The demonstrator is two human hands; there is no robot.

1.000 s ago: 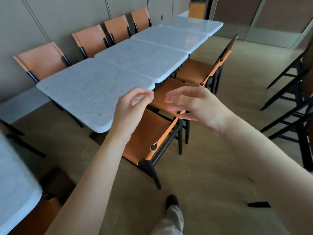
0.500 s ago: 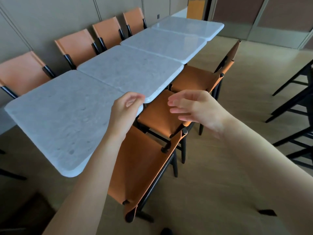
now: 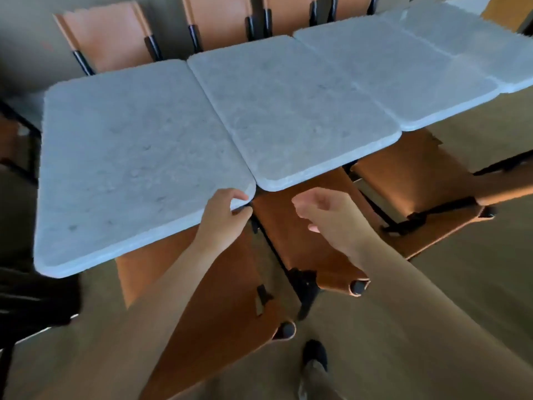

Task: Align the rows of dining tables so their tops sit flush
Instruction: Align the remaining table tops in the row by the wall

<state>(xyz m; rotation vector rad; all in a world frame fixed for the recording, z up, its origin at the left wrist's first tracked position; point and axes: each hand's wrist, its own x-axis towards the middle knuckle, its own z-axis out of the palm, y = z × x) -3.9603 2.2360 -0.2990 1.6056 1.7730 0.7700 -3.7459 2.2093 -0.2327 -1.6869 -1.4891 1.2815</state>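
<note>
A row of square grey marble tables runs from lower left to upper right. The nearest table [image 3: 129, 157] sticks out further toward me than the second table [image 3: 294, 111], so their front edges are stepped. A third table [image 3: 398, 73] and a fourth table [image 3: 473, 41] continue the row. My left hand [image 3: 223, 219] grips the nearest table's front right corner, thumb on top and fingers under the edge. My right hand [image 3: 328, 210] hovers open over a chair seat, just below the second table's near corner, touching nothing.
Orange chairs with black frames are tucked along the near side: one chair [image 3: 207, 307] under my left arm, another chair [image 3: 311, 243] under my right hand, a third chair [image 3: 418, 192] to the right. More orange chairs [image 3: 109, 44] line the far wall. My shoe [image 3: 315, 356] is on the tan floor.
I have stepped closer and now look down on the tables. My left hand has come down and closed on the nearest table's corner. My right hand has dropped lower, still open.
</note>
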